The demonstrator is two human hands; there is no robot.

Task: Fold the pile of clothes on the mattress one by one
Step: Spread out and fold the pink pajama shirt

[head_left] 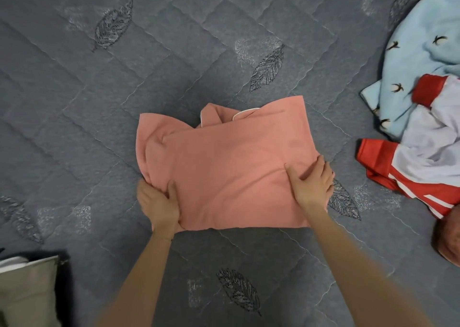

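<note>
A salmon-pink garment (224,167) with white piping at its collar lies partly folded in the middle of the grey quilted mattress (174,52). My left hand (158,202) grips its bunched left edge, thumb on top and fingers tucked under the cloth. At the garment's right edge my right hand (312,184) lies flat, fingers straight and thumb spread onto the fabric. A pile of clothes sits at the right: a light blue piece with bird prints (420,60) and a red and white garment (428,152).
A beige folded item (27,294) lies at the lower left corner. A pinkish-red rounded thing (448,242) shows at the right edge. The mattress carries stitched leaf patterns.
</note>
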